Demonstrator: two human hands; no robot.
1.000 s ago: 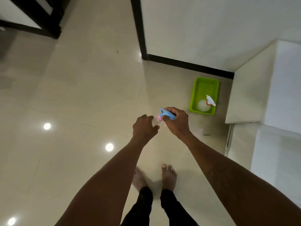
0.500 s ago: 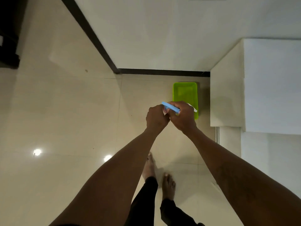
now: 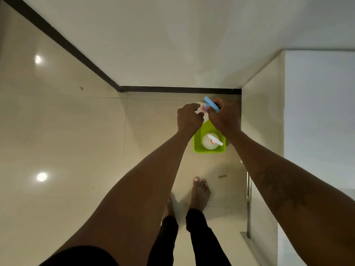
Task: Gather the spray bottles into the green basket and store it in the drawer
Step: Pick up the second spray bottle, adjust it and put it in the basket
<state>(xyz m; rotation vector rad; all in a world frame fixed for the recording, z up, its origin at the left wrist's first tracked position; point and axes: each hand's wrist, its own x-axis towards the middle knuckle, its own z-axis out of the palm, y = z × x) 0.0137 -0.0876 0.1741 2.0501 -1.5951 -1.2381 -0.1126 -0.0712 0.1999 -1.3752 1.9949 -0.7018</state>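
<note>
A green basket point(image 3: 197, 148) sits on the tiled floor by the corner of the wall and a white cabinet. Inside it stands a pale spray bottle with a white trigger head point(image 3: 212, 141). Above the basket's far end, my right hand point(image 3: 224, 118) grips a second spray bottle by its blue trigger head point(image 3: 211, 104); its pale body shows between my hands. My left hand point(image 3: 189, 119) is curled against that bottle's body on the left side. My hands hide the far half of the basket.
The white cabinet point(image 3: 263, 120) stands at the right, with a metal handle point(image 3: 248, 208) running down its front. A dark skirting point(image 3: 180, 89) lines the wall. My bare feet point(image 3: 199, 192) stand on the glossy floor just short of the basket.
I have stepped closer to the basket and looked down. Both hands with the blue-headed bottle have moved forward over the basket's far end, uncovering the white-headed bottle inside.
</note>
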